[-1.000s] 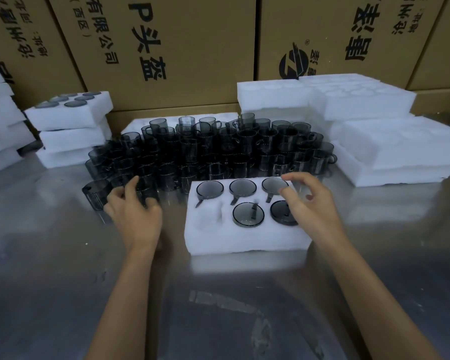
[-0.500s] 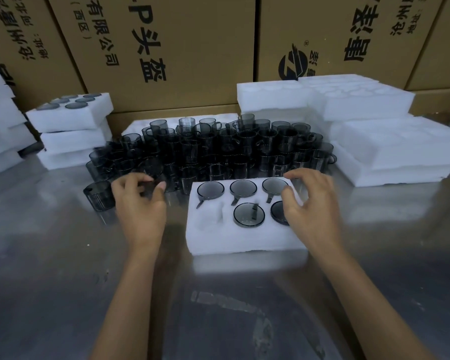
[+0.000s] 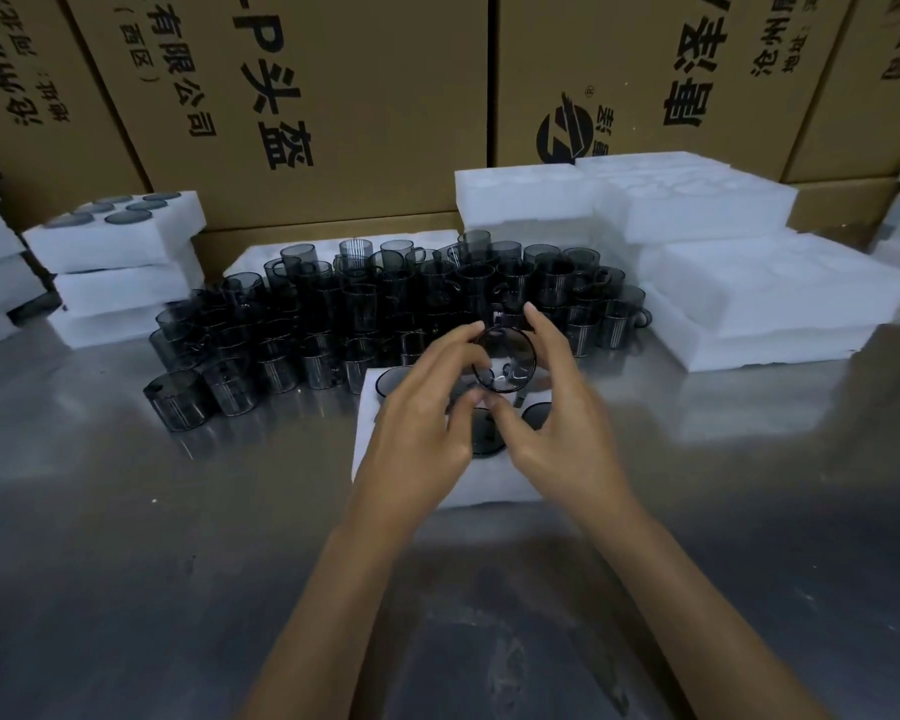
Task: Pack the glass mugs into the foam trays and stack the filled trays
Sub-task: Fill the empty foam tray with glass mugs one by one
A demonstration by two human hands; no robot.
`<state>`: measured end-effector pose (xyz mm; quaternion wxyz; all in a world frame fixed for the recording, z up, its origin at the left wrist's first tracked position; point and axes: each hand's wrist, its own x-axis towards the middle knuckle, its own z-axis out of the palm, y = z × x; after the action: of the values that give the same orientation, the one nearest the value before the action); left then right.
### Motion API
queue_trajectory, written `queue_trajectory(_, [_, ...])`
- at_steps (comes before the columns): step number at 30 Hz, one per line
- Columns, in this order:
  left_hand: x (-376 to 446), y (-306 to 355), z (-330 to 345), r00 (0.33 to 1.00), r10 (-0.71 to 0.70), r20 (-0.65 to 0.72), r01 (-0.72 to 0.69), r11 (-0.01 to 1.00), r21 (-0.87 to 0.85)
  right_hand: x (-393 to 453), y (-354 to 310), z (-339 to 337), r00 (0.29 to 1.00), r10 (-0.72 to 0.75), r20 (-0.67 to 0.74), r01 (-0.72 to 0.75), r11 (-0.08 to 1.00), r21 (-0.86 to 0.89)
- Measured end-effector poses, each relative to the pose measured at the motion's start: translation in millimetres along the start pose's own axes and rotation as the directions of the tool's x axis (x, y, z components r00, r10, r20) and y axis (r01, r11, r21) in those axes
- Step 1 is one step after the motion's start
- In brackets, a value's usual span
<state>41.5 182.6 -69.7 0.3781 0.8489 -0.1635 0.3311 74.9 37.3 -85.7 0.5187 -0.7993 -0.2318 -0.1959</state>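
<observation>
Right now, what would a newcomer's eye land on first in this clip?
Both hands, left hand and right hand, hold one smoky glass mug over the foam tray at centre. Behind it, a dense crowd of dark glass mugs covers the steel table, with cardboard cartons walling the back.

Both hands cover most of the foam tray [image 3: 494, 488]; its pockets beneath them cannot be counted. The left hand [image 3: 422, 428] and right hand [image 3: 557, 423] partly mask the held mug [image 3: 505, 363]; its handle is indiscernible. Cardboard boxes [image 3: 333, 96] are cut off at the top edge. Rear mugs [image 3: 396, 298] merge, uncountable.
</observation>
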Motion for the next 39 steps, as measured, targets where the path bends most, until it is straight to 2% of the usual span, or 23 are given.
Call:
queue_trajectory(4, [-0.2,4.9,-2.4,0.989,-0.132,0.058,0.142,0.969,-0.201,0.4,-0.2,1.8,0.999,-0.010,-0.047,0.008,0.999,-0.031])
queue_trajectory(8, [4.4,7.1,-9.6,0.961,-0.271,0.044,0.258,0.833,-0.489,0.6,-2.0,3.3,0.993,-0.077,-0.088,0.072,0.996,-0.055])
queue_trajectory(11, [6.4,9.2,-13.0,0.939,-0.344,0.030,0.298,0.763,-0.574,-1.5,-4.6,6.3,0.986,-0.112,-0.124,0.102,0.991,-0.082])
queue_trajectory(15, [8.7,8.7,-18.7,0.933,-0.356,-0.056,0.287,0.829,-0.481,-5.4,-5.3,11.4,0.990,-0.112,-0.081,0.105,0.991,-0.087])
queue_trajectory(19, [7.6,-1.3,-34.4,0.890,-0.435,-0.139,0.353,0.849,-0.393,-9.6,-7.3,17.1,0.981,-0.192,0.014,0.191,0.966,-0.174])
queue_trajectory(27, [5.1,-18.8,-59.4,0.855,-0.516,-0.046,0.510,0.854,-0.097,-20.8,-12.2,30.9,0.977,-0.176,0.120,0.206,0.921,-0.330])
queue_trajectory(32, [4.0,-22.7,-64.2,0.852,-0.523,0.007,0.522,0.850,-0.071,-23.3,-13.1,31.1,0.980,-0.146,0.132,0.185,0.915,-0.360])
queue_trajectory(39, [3.2,-26.0,-63.8,0.852,-0.523,0.020,0.523,0.852,-0.004,-22.0,-14.8,27.6,0.969,-0.103,0.225,0.188,0.897,-0.400])
